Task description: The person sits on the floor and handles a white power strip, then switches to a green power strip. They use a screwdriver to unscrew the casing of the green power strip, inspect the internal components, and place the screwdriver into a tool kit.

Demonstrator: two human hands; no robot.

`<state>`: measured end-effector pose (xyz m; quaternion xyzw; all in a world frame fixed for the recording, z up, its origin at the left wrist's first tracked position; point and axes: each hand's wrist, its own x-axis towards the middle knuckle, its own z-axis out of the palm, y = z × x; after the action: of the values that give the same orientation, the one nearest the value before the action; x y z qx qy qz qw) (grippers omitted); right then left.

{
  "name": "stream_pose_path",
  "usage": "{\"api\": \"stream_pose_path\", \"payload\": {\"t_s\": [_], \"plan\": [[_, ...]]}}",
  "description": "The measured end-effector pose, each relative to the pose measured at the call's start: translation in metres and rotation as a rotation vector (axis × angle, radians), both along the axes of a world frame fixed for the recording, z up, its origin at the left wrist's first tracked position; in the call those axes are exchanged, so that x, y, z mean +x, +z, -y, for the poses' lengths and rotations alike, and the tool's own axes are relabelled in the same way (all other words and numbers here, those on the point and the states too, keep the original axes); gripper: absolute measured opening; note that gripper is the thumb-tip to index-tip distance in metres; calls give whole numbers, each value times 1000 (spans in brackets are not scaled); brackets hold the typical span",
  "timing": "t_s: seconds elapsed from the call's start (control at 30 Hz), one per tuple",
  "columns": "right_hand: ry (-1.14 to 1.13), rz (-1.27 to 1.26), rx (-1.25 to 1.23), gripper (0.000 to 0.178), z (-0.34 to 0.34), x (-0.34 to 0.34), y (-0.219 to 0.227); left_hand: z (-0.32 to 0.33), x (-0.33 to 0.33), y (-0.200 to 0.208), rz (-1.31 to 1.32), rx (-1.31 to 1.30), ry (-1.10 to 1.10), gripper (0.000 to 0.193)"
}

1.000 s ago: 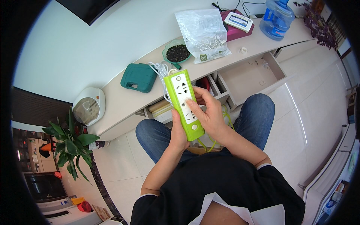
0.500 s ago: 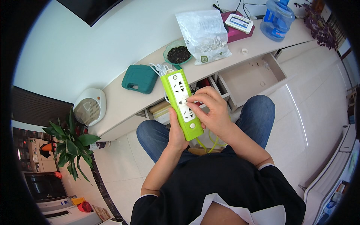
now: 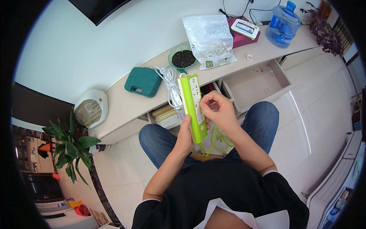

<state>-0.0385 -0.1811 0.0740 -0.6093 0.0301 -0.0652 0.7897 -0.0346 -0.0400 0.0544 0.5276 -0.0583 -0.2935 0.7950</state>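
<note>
My left hand [image 3: 185,138] is closed round the lower part of a lime-green power strip [image 3: 193,104] with a white socket face. The strip stands upright in front of me, tilted so its pale side edge shows. Against the socket face, about its middle, the thumb and fingers of my right hand [image 3: 222,113] are pinched together. Whatever lies between those fingertips is hidden. From the strip's lower end a lime-green cord [image 3: 219,140] hangs in loops over my lap. Behind the strip, white coiled cable [image 3: 171,87] hangs over the cabinet edge.
Along the long cabinet [image 3: 114,110] stand a teal case [image 3: 143,81], a bowl of dark bits [image 3: 183,59], a white plastic bag [image 3: 209,38], a magenta box [image 3: 248,40] and a blue water jug [image 3: 283,26]. One drawer [image 3: 254,82] is pulled out. A leafy plant [image 3: 72,147] is left.
The power strip has turned, its socket face now angled toward the right and its side showing. My right hand has shifted slightly to the right with it. More white cable shows behind.
</note>
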Motion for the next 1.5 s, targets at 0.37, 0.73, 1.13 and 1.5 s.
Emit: {"api": "stream_pose_path", "payload": {"t_s": [0.37, 0.73, 1.13, 1.5], "plan": [[109, 112, -25, 7, 13, -3, -12, -20, 4, -10, 224, -22, -111, 62], [51, 234, -424, 10, -5, -27, -3, -61, 18, -66, -145, -223, -388, 83], [-9, 316, -515, 11, -15, -28, 0, -66, 20, -72, -150, -301, -408, 89], [-30, 271, -390, 10, -10, -14, -14, -47, 26, -49, -187, -403, -394, 76]]}}
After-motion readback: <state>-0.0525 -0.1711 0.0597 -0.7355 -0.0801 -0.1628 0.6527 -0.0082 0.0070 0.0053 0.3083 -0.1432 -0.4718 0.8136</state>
